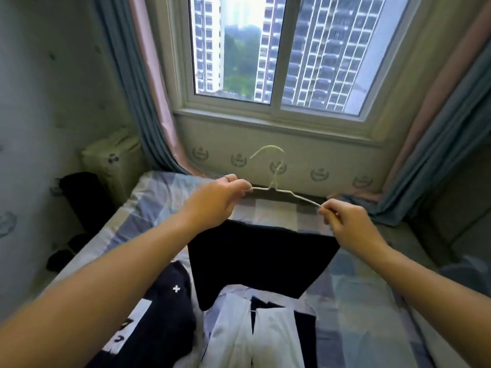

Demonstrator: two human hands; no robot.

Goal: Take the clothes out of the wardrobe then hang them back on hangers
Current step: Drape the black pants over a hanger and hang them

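Plus-marked dark top (162, 312), left hand (215, 201), right hand (349, 225) — pinching hanger (286, 191)

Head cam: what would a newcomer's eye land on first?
Centre frame, the left hand and right hand each pinch one end of a pale wire hanger, held in the air over the bed. Just below it a dark garment lies spread flat on the checked bedsheet, with more clothes nearer the camera. Behind, a large window fills the top of the view with high-rise towers.
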